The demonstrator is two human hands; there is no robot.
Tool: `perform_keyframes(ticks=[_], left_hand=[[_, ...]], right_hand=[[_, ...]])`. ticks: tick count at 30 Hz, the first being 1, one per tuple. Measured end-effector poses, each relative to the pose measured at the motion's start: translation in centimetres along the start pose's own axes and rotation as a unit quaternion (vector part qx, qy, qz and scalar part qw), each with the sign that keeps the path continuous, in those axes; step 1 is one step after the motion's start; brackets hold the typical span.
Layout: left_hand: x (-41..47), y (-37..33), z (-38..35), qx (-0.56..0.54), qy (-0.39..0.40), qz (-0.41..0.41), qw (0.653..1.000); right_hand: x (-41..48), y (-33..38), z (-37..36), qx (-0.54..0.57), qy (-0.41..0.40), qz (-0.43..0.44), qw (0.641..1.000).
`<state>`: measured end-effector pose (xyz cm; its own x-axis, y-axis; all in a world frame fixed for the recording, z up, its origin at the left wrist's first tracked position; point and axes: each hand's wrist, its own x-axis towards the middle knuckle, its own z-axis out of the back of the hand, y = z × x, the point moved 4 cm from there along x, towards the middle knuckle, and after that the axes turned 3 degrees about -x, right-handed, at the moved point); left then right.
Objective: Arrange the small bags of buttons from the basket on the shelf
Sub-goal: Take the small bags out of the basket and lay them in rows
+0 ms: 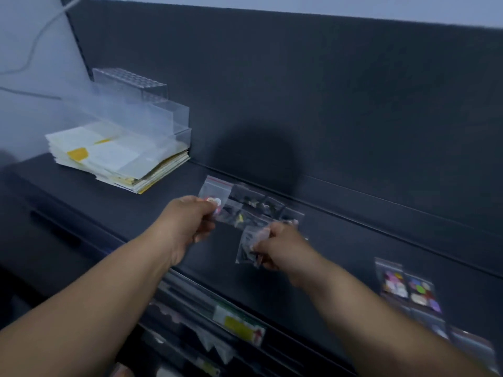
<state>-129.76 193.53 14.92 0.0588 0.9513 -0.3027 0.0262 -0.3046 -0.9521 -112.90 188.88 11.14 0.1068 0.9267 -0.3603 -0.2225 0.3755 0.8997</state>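
Where both forearms rise from the bottom edge of the frame, blurred packets (239, 322) with a green and yellow label lie on a lower level at bottom centre. Above them, near the middle of the frame, the left hand (187, 227) has its fingers curled, pinching the lower corner of a small clear bag with a red zip strip (215, 193); pale buttons show inside. Just right of it, the right hand (283, 248) has its fingers closed round a clear bag of dark buttons (247, 247), which hangs crumpled just over the dark shelf (353, 254). Between and behind the two hands a row of clear bags (258, 208) lies on the shelf, overlapping one another. At the right edge more bags of coloured buttons (408, 287) lie flat, well apart from the hands. Farther back, at upper left, a stack of papers (114, 156) sits beneath clear plastic boxes (141, 110), against the dark back wall (326, 91).
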Motion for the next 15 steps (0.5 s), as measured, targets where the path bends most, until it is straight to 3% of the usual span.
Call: perform_keyframes(ticks=[9, 15], left_hand=[[5.9, 0.2, 5.6, 0.055, 0.06, 0.025, 0.996], [7.6, 0.6, 4.4, 0.062, 0.11, 0.027, 0.992]], right_hand=[[4.0, 1.9, -6.6, 0.023, -0.061, -0.046, 0.997], [3.6, 2.2, -2.4, 0.057, -0.162, -0.042, 0.984]])
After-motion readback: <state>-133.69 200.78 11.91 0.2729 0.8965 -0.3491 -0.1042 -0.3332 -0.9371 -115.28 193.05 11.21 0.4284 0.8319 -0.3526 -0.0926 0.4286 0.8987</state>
